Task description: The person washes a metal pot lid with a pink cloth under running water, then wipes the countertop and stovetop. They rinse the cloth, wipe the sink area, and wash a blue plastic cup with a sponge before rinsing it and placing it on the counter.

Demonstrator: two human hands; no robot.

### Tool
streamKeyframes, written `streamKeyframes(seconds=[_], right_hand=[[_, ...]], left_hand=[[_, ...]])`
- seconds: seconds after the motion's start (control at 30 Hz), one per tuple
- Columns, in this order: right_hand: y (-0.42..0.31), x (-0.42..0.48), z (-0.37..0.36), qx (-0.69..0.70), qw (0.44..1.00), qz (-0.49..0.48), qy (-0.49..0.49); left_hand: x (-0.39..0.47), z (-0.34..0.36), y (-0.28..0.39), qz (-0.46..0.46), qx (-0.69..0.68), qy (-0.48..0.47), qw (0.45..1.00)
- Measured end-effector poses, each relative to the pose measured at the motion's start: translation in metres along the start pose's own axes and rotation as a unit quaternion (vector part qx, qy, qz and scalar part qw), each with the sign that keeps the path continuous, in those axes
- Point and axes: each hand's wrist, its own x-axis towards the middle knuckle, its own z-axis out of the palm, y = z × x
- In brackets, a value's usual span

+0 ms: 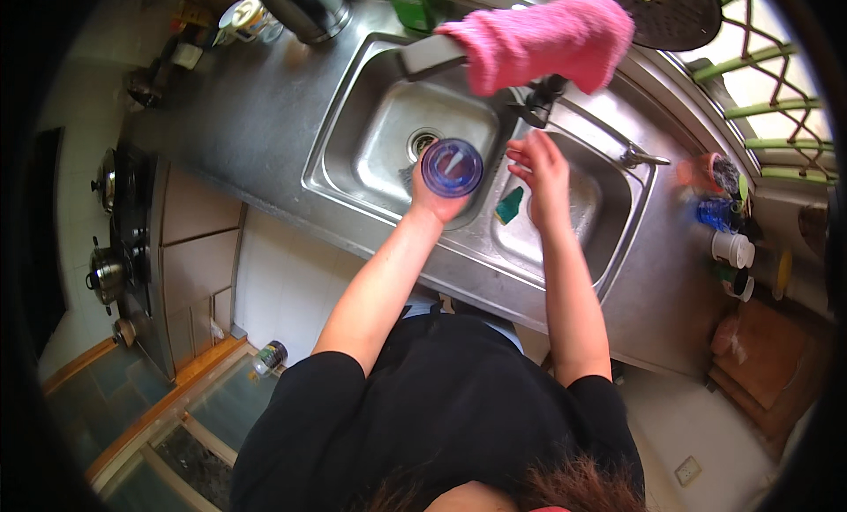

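My left hand (440, 205) grips a blue-purple drinking glass (452, 168) above the large left basin (390, 128) of a steel double sink. Its round rim faces up, and a pale streak inside may be a glint or water. My right hand (540, 164) hangs over the small right basin (612, 227), with fingers slightly bent and apart and nothing visible in them. Just left of that hand, a green scouring sponge (509, 205) lies by the divider side of the small basin. A dark tap (544, 98) stands beyond my right hand.
A fluffy pink cloth (549, 38) drapes over a pale bar (433, 55) above the sink's back. A kettle (306, 9) stands back left. Several containers (731, 247) line the right counter near a wooden board (761, 353). Pots (106, 273) sit far left.
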Motion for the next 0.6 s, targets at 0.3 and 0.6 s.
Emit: streamKeyframes(seconds=[0.3, 0.6], right_hand=[[0.024, 0.1, 0.021, 0.088, 0.982, 0.09, 0.141], [0.024, 0.092, 0.037, 0.083, 0.976, 0.047, 0.198]], left_hand=[[0.04, 0.042, 0.076, -0.07, 0.067, -0.034, 0.995], [0.066, 0.054, 0.077, -0.119, 0.061, 0.015, 0.991]])
